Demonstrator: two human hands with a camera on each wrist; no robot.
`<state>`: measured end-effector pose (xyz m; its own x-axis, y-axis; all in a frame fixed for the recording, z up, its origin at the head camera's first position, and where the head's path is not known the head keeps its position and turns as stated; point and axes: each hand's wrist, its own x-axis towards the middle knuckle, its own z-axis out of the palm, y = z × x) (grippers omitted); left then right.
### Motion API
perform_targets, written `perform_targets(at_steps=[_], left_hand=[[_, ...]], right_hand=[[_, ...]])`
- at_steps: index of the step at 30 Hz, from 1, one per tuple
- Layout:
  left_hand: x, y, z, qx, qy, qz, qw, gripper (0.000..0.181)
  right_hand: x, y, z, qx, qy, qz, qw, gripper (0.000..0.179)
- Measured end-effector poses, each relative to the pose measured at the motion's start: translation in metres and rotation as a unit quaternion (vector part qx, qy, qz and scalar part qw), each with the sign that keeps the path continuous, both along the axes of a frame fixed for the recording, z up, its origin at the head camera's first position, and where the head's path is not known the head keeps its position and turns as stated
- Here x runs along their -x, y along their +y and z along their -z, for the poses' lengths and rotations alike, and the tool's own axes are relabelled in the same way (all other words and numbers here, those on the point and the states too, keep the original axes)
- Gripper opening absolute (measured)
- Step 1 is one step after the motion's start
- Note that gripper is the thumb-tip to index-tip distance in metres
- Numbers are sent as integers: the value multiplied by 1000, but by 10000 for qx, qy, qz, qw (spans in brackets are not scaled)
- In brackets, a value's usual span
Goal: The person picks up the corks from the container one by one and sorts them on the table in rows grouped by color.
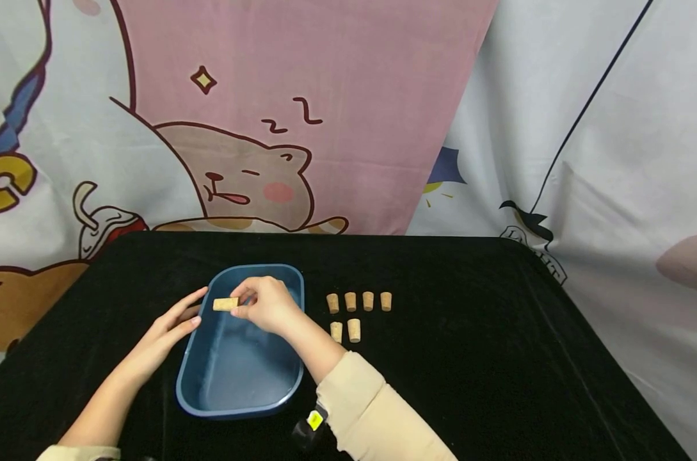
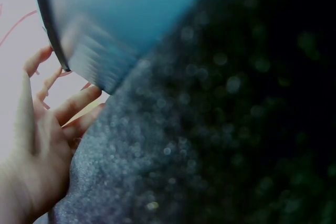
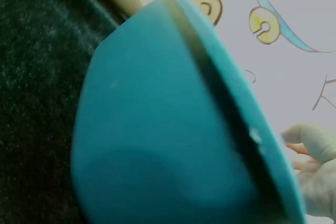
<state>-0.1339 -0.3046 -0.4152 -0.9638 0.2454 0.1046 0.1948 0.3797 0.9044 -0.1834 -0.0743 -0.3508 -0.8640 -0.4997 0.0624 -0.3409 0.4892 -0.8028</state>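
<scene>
A cork stopper point(image 1: 225, 304) lies sideways between the thumb and fingers of my right hand point(image 1: 269, 306), pinched over the back left part of a blue plastic basin point(image 1: 241, 378). My left hand point(image 1: 166, 330) rests its fingertips against the basin's left rim, its fingers extended. Seen from the left wrist, those fingers of the left hand point(image 2: 50, 135) reach up to the outside of the basin point(image 2: 121, 14). The right wrist view has the basin's wall point(image 3: 147, 119) covering much of the frame, with part of the right hand point(image 3: 317, 163) beyond the rim and the cork hidden.
To the right of the basin, several corks point(image 1: 351, 301) stand in a back row, and two more point(image 1: 354, 330) are in front of them. A black cloth point(image 1: 469, 352) covers the table. Behind it hangs a printed cartoon curtain point(image 1: 354, 57).
</scene>
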Motion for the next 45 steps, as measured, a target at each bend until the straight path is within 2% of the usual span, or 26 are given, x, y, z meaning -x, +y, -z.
perform_targets(at_steps=[5,10,16,22,35,45], left_hand=[[0,0,0,-14,9,9,10000,53],[0,-1,0,-36,31,4,10000,53],[-1,-1,0,-95,11,0,10000,53],[-1,0,-2,-59,27,-22,10000,53],[-1,0,-1,-29,0,-50,10000,53],[-1,-1,0,-63,-12,-59,10000,53]], right_hand=[[-4,15,-7,491,10,-50,9988,18],[-12,32,-17,839,201,-65,9962,18],[-19,55,-28,1003,427,84,9940,18],[-24,81,-32,1070,470,48,9931,20],[-26,134,-22,1259,404,-262,9909,24],[-21,170,-10,1026,564,-245,9928,27]])
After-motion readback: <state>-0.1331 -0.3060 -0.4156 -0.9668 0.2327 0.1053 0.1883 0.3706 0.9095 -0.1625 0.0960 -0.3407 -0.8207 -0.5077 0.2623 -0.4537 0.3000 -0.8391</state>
